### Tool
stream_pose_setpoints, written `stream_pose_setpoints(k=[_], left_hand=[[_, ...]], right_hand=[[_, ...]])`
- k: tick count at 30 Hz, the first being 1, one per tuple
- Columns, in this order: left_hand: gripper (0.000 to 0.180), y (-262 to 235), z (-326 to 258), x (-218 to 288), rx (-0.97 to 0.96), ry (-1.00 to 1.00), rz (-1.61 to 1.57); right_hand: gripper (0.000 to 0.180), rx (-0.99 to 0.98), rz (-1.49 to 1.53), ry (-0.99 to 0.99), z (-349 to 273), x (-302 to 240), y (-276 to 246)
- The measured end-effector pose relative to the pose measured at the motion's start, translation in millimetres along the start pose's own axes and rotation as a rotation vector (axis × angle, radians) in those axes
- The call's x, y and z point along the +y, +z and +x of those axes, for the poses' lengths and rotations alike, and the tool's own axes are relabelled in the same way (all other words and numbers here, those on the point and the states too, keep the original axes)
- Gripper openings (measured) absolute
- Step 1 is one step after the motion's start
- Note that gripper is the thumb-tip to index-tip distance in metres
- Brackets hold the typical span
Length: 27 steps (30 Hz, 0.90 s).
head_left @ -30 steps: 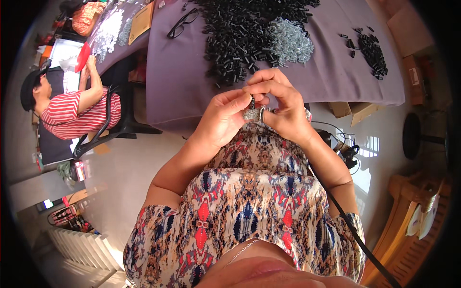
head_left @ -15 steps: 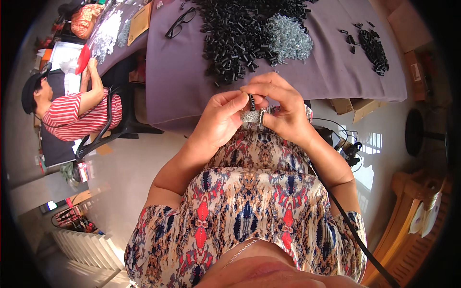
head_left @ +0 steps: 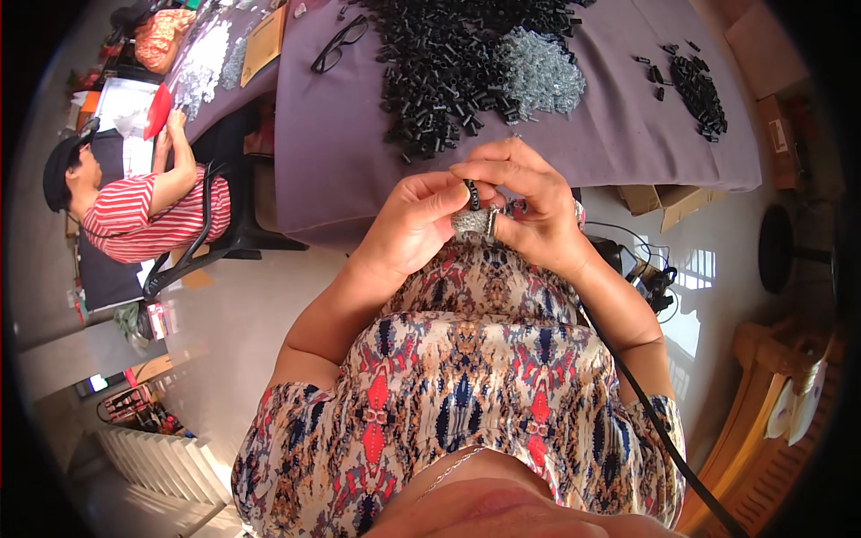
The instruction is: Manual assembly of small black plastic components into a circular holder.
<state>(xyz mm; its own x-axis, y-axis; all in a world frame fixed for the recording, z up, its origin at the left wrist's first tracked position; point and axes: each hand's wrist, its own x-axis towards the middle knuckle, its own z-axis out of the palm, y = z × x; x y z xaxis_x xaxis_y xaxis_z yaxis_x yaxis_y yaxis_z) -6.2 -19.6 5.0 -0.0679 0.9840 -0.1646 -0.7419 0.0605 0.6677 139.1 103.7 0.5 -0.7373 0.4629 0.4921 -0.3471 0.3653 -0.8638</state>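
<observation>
Both of my hands meet in front of my lap, just short of the table's near edge. My left hand (head_left: 404, 224) is closed, its thumb and forefinger pinching a small black ribbed cylindrical part (head_left: 473, 195). From the other side my right hand (head_left: 547, 211) curls its fingers over the top of the same part. Below the part, beside my right thumb, is a grey speckled piece (head_left: 472, 221) with a dark edge; whether a hand grips it I cannot tell. Beyond my hands lie a large heap of black cylindrical parts (head_left: 430, 90) and a pile of clear parts (head_left: 543, 76).
A purple cloth (head_left: 619, 143) covers the table. Eyeglasses (head_left: 339, 45) lie at its far left, and a smaller group of black parts (head_left: 700, 94) at the right. A person in a striped shirt (head_left: 161, 211) sits at the left, holding something red (head_left: 157, 112). Cardboard boxes (head_left: 664, 202) stand below.
The black part tilts slightly differently between my fingers, and my hands have shifted a little to the right. The heaps stay as they were.
</observation>
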Motion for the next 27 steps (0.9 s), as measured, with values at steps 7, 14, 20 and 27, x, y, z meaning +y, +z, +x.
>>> stream_pose_setpoints(k=[7, 14, 20, 27], left_hand=[[0.022, -4.8, -0.9, 3.4, -0.022, -0.011, 0.065], [0.02, -4.0, -2.1, 0.5, 0.027, -0.01, 0.083], [0.019, -5.1, -3.1, -0.2, 0.038, -0.033, 0.02], [0.02, -2.8, -1.8, -2.5, 0.073, 0.01, 0.061]], right_hand=[[0.054, -0.026, -0.04, 0.014, 0.2, -6.0, -0.9], [0.056, -0.138, -0.055, 0.099, 5.2, -21.7, -10.7], [0.056, -0.112, -0.127, 0.043, 4.4, -17.1, -11.2], [0.057, -0.062, -0.229, -0.007, 2.5, -14.5, -5.8]])
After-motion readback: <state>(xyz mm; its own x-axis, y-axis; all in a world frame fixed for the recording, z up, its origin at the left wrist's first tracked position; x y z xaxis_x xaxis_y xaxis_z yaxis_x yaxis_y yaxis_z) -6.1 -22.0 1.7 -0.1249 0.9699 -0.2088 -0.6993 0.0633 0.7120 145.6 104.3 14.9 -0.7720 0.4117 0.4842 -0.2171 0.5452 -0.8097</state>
